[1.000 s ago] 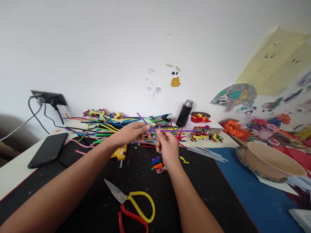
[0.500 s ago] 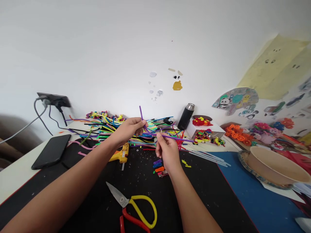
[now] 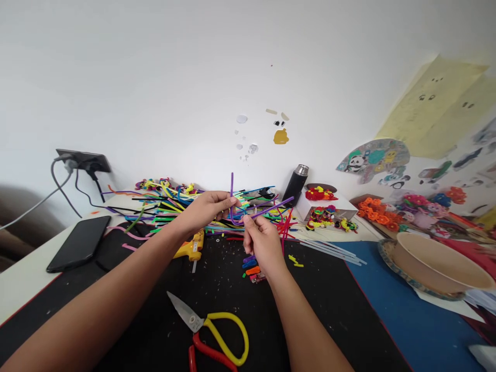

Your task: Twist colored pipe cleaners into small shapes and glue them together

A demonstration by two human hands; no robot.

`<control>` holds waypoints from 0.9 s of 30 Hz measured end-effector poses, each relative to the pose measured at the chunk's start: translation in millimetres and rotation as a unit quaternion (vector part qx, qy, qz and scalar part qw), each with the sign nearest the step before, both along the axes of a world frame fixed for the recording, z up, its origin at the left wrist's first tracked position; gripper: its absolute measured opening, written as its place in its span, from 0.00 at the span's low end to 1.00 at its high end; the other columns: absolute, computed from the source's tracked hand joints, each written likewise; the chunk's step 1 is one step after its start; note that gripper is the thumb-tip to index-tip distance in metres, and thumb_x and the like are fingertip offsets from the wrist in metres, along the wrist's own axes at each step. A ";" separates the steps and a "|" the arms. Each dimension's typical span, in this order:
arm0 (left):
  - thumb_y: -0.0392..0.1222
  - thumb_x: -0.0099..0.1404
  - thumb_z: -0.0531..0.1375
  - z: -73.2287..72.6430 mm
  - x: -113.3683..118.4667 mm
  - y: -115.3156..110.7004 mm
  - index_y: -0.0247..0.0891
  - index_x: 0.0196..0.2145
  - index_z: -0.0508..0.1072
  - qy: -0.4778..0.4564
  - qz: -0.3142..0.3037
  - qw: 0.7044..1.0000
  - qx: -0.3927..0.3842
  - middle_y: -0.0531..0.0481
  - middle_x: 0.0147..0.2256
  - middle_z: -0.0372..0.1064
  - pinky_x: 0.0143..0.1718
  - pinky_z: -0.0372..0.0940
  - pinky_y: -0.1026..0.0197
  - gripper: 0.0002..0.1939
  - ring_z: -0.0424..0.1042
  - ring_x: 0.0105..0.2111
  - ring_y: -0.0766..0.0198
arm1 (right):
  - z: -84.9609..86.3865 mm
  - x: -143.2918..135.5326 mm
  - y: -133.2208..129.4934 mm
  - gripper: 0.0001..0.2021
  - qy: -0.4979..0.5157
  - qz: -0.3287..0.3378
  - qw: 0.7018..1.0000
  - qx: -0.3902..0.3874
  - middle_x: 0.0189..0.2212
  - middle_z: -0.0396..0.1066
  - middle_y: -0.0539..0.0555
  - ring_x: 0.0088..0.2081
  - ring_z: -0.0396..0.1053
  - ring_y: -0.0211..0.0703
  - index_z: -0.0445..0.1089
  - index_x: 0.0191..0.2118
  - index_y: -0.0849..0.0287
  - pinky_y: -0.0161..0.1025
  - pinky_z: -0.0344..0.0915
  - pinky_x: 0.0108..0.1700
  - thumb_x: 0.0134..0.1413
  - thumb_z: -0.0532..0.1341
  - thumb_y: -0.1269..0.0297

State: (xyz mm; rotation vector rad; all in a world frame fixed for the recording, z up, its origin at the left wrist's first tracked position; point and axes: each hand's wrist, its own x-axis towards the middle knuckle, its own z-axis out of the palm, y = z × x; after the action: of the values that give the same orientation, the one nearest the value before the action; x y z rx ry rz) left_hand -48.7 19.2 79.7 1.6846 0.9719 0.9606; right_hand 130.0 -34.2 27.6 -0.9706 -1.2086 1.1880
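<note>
A purple pipe cleaner (image 3: 232, 185) is bent into a U shape between my two hands, above the black mat. My left hand (image 3: 211, 209) pinches its upright left arm between thumb and fingers. My right hand (image 3: 262, 242) grips it near the bottom of the bend, and its other arm slants up to the right. Behind my hands lies a heap of many-coloured pipe cleaners (image 3: 170, 206). Scissors (image 3: 209, 330) with one yellow and one red handle lie in front of me. Beneath my left forearm a yellow glue gun (image 3: 192, 248) is partly hidden.
A black phone (image 3: 79, 243) lies at the left. At the back stand a black bottle (image 3: 295, 186) and a white box (image 3: 349, 206) with small figures around it. Clear glue sticks (image 3: 333, 251) lie right of my hand, and a large bowl (image 3: 442, 263) sits farther right.
The purple pipe cleaner has bent more: its right arm, nearly level before, now slants upward, and its left arm stands straighter. Both hands keep their grip.
</note>
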 end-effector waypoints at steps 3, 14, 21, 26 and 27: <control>0.61 0.64 0.63 -0.2 -3.0 0.6 0.37 0.32 0.77 -0.006 -0.004 1.000 -0.004 0.57 0.21 0.57 0.26 0.51 0.64 0.22 0.55 0.22 0.68 | 0.5 -2.0 -2.0 0.22 -0.037 0.050 0.998 -0.003 0.14 0.62 0.42 0.13 0.58 0.32 0.62 0.27 0.56 0.30 0.53 0.18 0.61 0.63 0.43; 0.57 0.58 0.69 1.5 -1.8 -2.6 0.36 0.33 0.78 -0.013 -0.038 0.997 -0.059 0.57 0.22 0.59 0.24 0.49 0.66 0.20 0.52 0.21 0.71 | -6.6 -4.9 -5.2 0.17 -0.146 0.149 0.978 -0.028 0.14 0.62 0.42 0.14 0.60 0.32 0.72 0.35 0.59 0.30 0.54 0.20 0.65 0.61 0.49; 0.52 0.58 0.70 0.7 -3.8 -2.2 0.37 0.38 0.82 0.029 -0.072 0.996 -0.050 0.51 0.28 0.72 0.29 0.59 0.64 0.17 0.64 0.27 0.66 | -9.9 -6.3 -5.6 0.18 -0.152 0.179 0.971 -0.033 0.13 0.62 0.41 0.14 0.60 0.33 0.73 0.35 0.60 0.30 0.54 0.21 0.63 0.63 0.48; 0.52 0.59 0.69 -1.0 -4.3 -1.2 0.39 0.38 0.83 0.037 -0.113 0.991 -0.053 0.52 0.29 0.73 0.28 0.57 0.64 0.15 0.63 0.26 0.67 | -11.3 -7.8 -6.6 0.16 -0.157 0.189 0.969 -0.038 0.13 0.62 0.42 0.14 0.59 0.33 0.73 0.34 0.59 0.30 0.54 0.21 0.64 0.63 0.51; 0.52 0.59 0.69 -0.7 -4.1 -1.6 0.39 0.38 0.83 0.039 -0.113 0.991 -0.055 0.53 0.28 0.72 0.27 0.56 0.65 0.15 0.62 0.25 0.67 | -11.1 -8.1 -6.9 0.15 -0.158 0.189 0.968 -0.038 0.13 0.62 0.42 0.14 0.59 0.33 0.73 0.34 0.59 0.30 0.54 0.21 0.64 0.63 0.51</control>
State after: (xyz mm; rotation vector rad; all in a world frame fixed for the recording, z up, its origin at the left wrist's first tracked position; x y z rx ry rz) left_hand -52.7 17.5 79.1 1.7065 0.8469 0.6838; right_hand 121.9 -41.1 16.6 -1.0430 -1.6668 1.4218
